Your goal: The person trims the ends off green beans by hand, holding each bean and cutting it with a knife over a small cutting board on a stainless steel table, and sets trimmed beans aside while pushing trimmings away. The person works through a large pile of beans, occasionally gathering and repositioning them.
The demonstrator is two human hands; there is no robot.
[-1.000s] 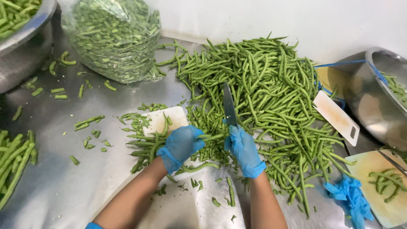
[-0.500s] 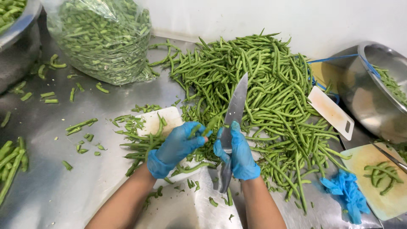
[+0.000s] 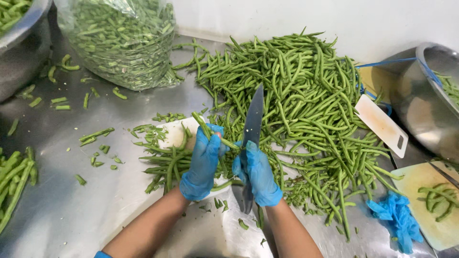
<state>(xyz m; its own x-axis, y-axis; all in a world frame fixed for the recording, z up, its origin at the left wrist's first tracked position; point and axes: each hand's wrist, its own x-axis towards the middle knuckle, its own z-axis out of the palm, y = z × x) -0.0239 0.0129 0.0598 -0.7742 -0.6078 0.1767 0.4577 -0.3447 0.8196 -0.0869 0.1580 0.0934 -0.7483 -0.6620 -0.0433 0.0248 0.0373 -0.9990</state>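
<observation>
Brushed steel table (image 3: 95,200), glossy steel knife blade (image 3: 252,123), thin blue rubbery gloves (image 3: 203,165), clear plastic bag (image 3: 122,43)

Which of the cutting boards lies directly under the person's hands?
The white cutting board among the beans lies under both hands; the other white board leans by the right bowl, and the yellowish one sits at far right.

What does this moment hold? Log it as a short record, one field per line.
surface: metal table
left hand: blue glove, grip closed on a green bean over a small bunch
right hand: blue glove, grip closed on a knife, blade pointing away
behind hands: large pile of beans
under bunch: white cutting board
far left: clear bag of cut beans
right side: metal bowl, crumpled blue glove
</observation>
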